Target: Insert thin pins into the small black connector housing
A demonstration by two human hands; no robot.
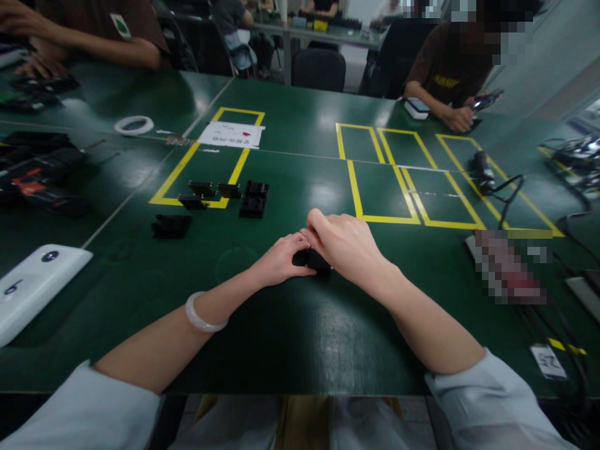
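Observation:
Near the middle of the green table (281, 331), my left hand (284, 259) is closed around the side of a small black plastic part (319, 261). My right hand (349, 240) bends over the same part from above, its fingers curled at the top. What the right fingertips pinch is hidden behind the hand. Left of my hands lie several more black parts: a block with recesses (254, 199), a small upright piece (229, 190) beside it, and a darker piece (171, 225) closer to me.
Yellow tape outlines (384, 219) mark the table. A white case (40, 287) lies at the left, a tape roll (134, 125) and paper sheet (232, 134) farther back. Cables (510, 194) run along the right. Across the table, one person (450, 75) holds a phone-like device; another sits at left.

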